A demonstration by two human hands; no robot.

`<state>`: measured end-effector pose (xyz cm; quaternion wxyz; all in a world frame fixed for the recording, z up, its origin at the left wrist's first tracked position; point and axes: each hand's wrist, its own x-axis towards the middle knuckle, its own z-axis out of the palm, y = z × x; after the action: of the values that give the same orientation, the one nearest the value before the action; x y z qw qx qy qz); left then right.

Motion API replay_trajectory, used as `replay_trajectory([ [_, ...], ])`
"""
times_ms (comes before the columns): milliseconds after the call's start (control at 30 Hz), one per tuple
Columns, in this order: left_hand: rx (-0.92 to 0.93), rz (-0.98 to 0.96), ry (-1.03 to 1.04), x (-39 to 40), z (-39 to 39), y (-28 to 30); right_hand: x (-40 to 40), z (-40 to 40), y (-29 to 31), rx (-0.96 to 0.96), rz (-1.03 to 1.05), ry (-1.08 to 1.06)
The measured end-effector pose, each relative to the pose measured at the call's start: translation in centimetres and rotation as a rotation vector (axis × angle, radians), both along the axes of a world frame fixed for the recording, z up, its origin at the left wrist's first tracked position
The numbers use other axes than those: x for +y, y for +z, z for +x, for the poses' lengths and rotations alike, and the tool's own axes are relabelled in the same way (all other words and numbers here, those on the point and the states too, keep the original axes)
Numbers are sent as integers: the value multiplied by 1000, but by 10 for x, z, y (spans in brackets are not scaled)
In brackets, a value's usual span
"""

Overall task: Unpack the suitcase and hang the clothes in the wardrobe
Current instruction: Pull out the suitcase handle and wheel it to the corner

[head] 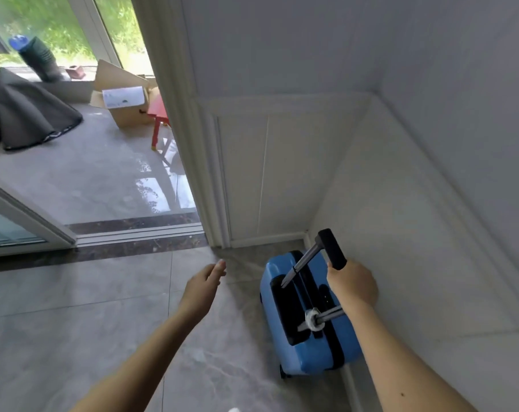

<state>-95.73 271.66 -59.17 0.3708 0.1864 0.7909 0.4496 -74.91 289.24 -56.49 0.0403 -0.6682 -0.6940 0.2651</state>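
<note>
Head view: the suitcase (306, 316) stands upright on the floor (74, 322), in the corner just beside the wall (401, 233), with its case closed and its handle (331, 248) extended. The handle is clamped in the right hand (352, 285), whose fingers are curled round the grip bar. The left hand (204, 282) is held apart from the suitcase, fingers relaxed and holding nothing. Risks are judged as follows: the suitcase may scrape the wall if it is swung out of the corner too tightly; it may tip if it is pulled sideways by one hand alone; its wheels may catch on the door track (133, 233) if it is rolled that way. Counts: one suitcase, one handle with two rods, two hands, one cardboard box (127, 105), one red stool (158, 117). No wardrobe or clothes are seen.
</note>
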Motion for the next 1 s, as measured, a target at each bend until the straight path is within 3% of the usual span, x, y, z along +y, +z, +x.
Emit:
replay_trajectory([
  [667, -1, -69, -171, 242, -86, 6, 211, -107, -3, -3, 89, -78],
  [1000, -54, -54, -364, 323, -116, 10, 253, -126, -2, -18, 80, -102],
])
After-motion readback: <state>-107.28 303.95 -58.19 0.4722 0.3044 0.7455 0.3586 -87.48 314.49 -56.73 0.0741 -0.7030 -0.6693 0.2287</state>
